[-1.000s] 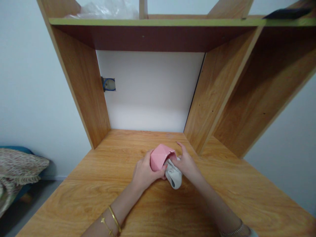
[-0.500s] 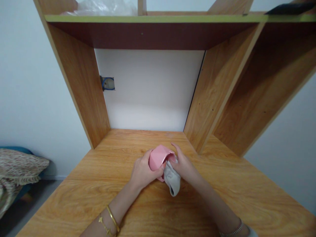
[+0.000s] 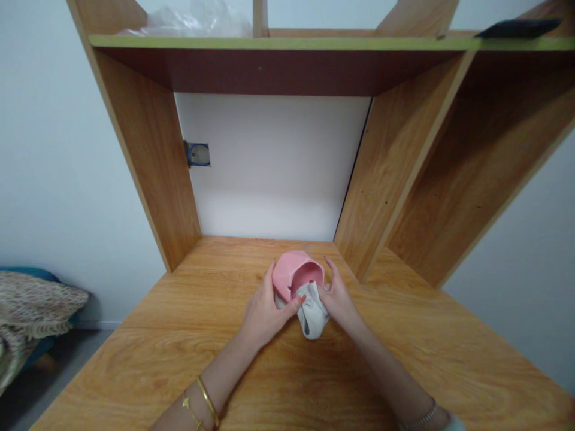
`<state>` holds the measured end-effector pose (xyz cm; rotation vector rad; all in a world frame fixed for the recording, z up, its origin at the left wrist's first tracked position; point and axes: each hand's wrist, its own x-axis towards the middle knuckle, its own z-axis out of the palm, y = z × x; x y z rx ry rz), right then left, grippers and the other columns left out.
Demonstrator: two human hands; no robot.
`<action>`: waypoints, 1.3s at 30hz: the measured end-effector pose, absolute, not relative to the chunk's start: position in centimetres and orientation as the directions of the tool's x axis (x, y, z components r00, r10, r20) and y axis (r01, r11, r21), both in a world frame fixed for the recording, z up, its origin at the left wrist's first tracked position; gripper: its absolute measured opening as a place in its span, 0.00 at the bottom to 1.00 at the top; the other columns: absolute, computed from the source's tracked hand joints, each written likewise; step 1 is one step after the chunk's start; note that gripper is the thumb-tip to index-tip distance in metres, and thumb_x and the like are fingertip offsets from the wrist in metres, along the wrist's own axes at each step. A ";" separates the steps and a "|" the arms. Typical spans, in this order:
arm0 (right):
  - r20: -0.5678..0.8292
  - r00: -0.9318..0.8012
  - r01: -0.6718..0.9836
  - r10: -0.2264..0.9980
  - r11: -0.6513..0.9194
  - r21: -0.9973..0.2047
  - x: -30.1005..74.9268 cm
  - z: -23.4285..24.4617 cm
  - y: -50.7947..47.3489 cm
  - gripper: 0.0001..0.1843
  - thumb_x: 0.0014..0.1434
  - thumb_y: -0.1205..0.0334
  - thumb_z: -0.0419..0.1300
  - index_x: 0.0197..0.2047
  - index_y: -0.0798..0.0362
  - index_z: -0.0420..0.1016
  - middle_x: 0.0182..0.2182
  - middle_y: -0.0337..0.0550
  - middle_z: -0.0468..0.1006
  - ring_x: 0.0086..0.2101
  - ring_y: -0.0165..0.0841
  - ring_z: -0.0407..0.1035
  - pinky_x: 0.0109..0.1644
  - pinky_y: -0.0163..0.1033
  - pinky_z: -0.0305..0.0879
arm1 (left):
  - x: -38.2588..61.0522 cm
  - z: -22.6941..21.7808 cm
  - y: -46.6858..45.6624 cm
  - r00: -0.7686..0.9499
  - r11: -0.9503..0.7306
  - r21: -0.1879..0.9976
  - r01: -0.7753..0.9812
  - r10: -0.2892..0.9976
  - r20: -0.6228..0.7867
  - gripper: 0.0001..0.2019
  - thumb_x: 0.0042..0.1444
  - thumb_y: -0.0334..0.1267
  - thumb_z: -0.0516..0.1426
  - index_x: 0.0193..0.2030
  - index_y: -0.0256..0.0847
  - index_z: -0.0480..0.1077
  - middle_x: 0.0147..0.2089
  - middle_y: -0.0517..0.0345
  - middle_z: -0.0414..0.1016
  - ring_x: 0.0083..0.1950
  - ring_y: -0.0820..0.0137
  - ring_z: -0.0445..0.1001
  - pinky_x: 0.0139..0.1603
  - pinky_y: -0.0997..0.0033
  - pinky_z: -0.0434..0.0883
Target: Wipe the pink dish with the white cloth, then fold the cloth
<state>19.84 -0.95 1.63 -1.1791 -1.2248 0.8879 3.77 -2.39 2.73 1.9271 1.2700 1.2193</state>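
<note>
A small pink cup (image 3: 296, 275) sits low over the wooden desk (image 3: 188, 359), its mouth turned toward me. My left hand (image 3: 265, 311) wraps the cup's left side, thumb at the rim. My right hand (image 3: 338, 298) pinches a crumpled grey-white cloth (image 3: 311, 312) against the cup's front rim. Part of the cloth hangs below the cup, touching the desk. Both wrists wear thin bracelets.
Wooden shelf uprights (image 3: 157, 179) flank a white back wall with a blue-edged socket cut-out (image 3: 196, 154). A green-edged shelf (image 3: 287, 42) overhead carries clear plastic wrap (image 3: 193, 18) and a dark flat object (image 3: 516, 25). A patterned blanket (image 3: 31, 305) lies at far left.
The cup has tipped so its opening faces me. The cloth has bunched up closer to the rim, and both hands have shifted slightly away from me.
</note>
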 end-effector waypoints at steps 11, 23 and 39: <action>0.135 0.141 0.154 0.981 0.113 -0.982 19.8 0.9 -0.5 0.48 0.40 0.57 0.62 0.60 0.57 0.40 0.21 0.35 0.73 0.22 0.33 0.69 0.24 0.36 0.64 | 3.5 2.4 -2.0 0.123 -0.483 0.771 0.416 0.870 0.478 0.33 0.44 0.45 0.59 0.57 0.38 0.57 0.50 0.49 0.69 0.48 0.62 0.70 0.47 0.64 0.68; 0.312 0.166 0.599 0.935 0.156 -0.786 20.3 2.3 -1.4 0.37 0.50 0.53 0.56 0.60 0.55 0.49 0.14 0.28 0.61 0.17 0.30 0.61 0.20 0.32 0.53 | 3.2 3.2 -2.1 0.064 -0.367 0.753 0.546 0.915 0.399 0.25 0.45 0.44 0.57 0.51 0.39 0.66 0.45 0.49 0.74 0.44 0.59 0.72 0.45 0.63 0.67; 0.237 0.219 0.893 0.946 -0.097 -0.439 22.9 1.9 -0.9 0.24 0.60 0.48 0.40 0.34 0.56 0.68 0.31 0.53 0.76 0.34 0.40 0.70 0.32 0.37 0.56 | 2.0 0.2 1.6 -0.254 -0.045 0.986 -0.159 0.967 0.003 0.19 0.44 0.53 0.54 0.21 0.35 0.66 0.18 0.63 0.64 0.22 0.75 0.62 0.24 0.77 0.57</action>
